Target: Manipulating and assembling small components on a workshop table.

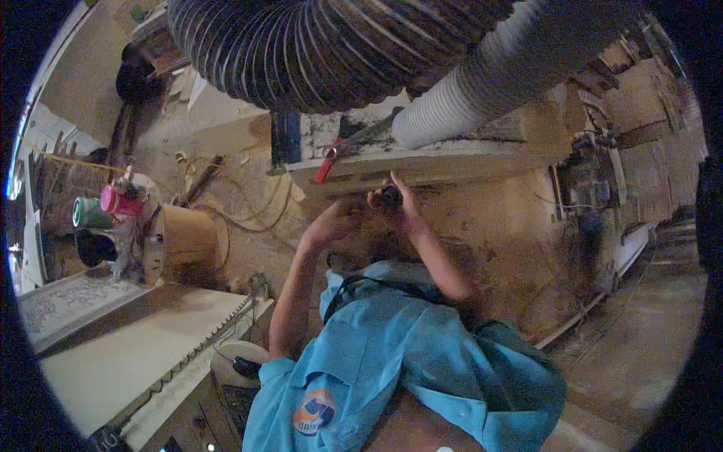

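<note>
My right hand (406,209) is raised in front of my body, its fingers closed round a small dark rounded object (390,196) whose kind I cannot make out. Close beside it on the left is my left hand (341,220). Its fingers point toward the right hand but fade into shadow, so what they do is unclear. Just beyond both hands runs the pale front edge of a machine table (429,167). A tool with a red handle (325,166) lies across that edge.
A large black ribbed hose (316,56) and a grey ribbed duct (459,98) hang over the machine table. At left stand a brown drum (188,242), a pink container (120,200), a green container (92,213) and a long pale bench (143,354). A cable (256,224) trails across the dusty floor.
</note>
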Motion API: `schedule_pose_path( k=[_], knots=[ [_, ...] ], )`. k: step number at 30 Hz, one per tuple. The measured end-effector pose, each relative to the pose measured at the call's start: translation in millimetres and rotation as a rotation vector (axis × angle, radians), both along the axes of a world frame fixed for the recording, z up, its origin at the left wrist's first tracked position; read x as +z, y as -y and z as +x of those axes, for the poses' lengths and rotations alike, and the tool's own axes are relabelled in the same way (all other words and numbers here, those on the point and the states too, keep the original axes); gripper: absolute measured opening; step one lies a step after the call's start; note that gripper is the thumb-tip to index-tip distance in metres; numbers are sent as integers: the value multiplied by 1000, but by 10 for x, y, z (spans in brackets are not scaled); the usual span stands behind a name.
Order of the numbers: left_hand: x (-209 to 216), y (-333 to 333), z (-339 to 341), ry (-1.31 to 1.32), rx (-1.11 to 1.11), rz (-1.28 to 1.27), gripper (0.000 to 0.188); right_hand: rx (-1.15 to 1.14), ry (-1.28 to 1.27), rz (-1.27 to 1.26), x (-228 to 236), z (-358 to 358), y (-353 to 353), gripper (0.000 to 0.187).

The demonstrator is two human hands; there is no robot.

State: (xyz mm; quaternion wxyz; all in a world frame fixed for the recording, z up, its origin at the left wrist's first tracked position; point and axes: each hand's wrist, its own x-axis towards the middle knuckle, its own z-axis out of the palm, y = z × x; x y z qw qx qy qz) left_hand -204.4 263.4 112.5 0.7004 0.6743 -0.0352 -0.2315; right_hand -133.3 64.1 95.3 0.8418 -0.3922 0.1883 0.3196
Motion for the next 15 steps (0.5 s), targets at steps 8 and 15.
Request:
schedule_pose_path(
  k=[8, 15],
  knots=[
    [409, 31, -24, 124, 133, 271, 27, -127, -133, 421, 214, -45, -156, 24],
    [378, 166, -26, 278, 134, 423, 24, -168, -88, 261, 231, -29, -222, 24]
  ],
)
